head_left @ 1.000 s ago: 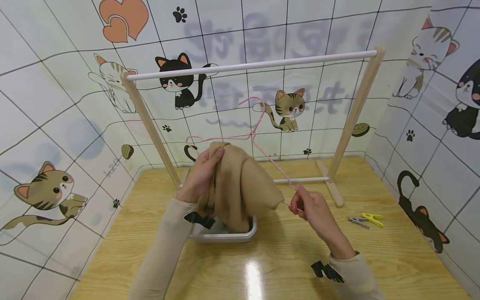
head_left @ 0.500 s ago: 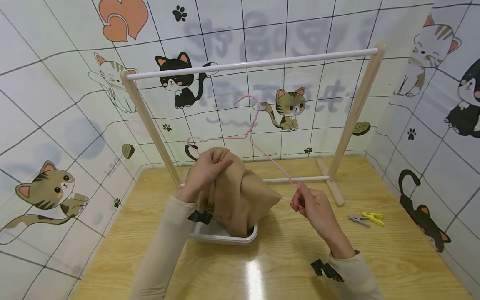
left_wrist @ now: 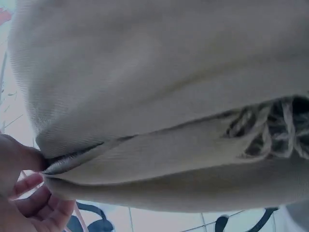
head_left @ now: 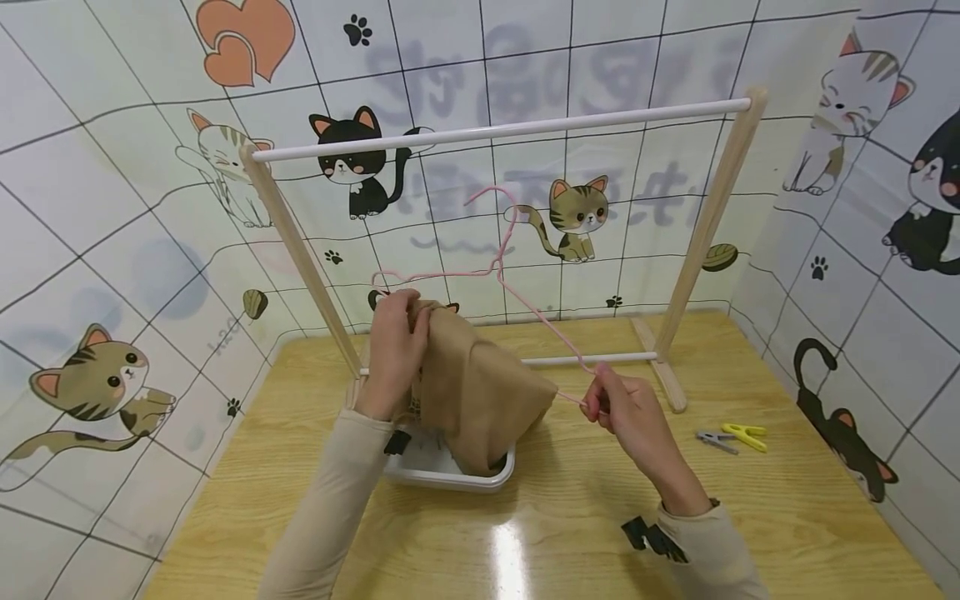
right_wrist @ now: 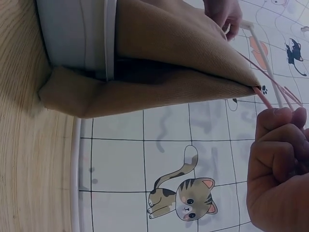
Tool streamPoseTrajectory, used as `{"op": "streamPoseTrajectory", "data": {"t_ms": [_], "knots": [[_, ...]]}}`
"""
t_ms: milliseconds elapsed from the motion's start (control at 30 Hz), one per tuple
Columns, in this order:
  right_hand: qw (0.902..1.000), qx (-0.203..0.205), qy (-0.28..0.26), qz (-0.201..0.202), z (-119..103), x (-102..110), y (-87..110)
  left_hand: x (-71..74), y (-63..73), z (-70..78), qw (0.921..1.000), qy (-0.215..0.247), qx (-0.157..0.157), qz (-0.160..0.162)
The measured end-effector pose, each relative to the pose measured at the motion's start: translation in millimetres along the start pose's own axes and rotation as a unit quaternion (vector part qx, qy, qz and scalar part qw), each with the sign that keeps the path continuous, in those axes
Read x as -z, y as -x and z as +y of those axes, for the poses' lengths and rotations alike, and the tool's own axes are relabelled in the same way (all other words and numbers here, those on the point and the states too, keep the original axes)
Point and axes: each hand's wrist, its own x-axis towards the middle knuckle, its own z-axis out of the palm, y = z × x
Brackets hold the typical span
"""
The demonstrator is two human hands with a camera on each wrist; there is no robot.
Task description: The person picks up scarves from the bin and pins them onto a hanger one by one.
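Head view: left hand (head_left: 393, 354) pinches top-left edge of tan cloth (head_left: 480, 392), thumb against fingers. Right hand (head_left: 626, 417) pinches right corner of pink wire hanger (head_left: 498, 265), fingers curled round it. Cloth is draped over the hanger's lower wire, low part down in the white tray (head_left: 450, 481); right wrist view has some of it hanging outside the tray wall too. Left wrist view: folds bunched at the fingertips, fringe (left_wrist: 285, 130) (knotted strands, a bit blurry) farther along. Hanger hook sits below the rack's white top bar (head_left: 510, 131). 2 clips right of the right hand on the wood-grain tabletop (head_left: 600, 508), close together: gray clip (head_left: 717, 442), yellow clip (head_left: 746, 437). Cat-print wall (head_left: 660, 275) behind.
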Motion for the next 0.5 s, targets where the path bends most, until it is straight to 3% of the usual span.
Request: {"op": "streamPoseTrajectory", "data": {"t_ms": [200, 400, 500], "knots": [[1.0000, -0.006, 0.002, -0.001, -1.1, 0.9, 1.7, 3.6, 3.6, -9.2, 0.9998, -0.008, 0.010, 0.013], [0.9998, 0.003, 0.017, -0.005, 0.4, 2.7, 1.5, 8.3, 9.5, -10.7, 0.9985, 0.004, 0.036, -0.040], [0.9996, 0.007, 0.027, -0.002, 0.0, 3.5, 1.0, 9.0, 11.1, -11.4, 0.9982, 0.004, 0.038, -0.046]]}}
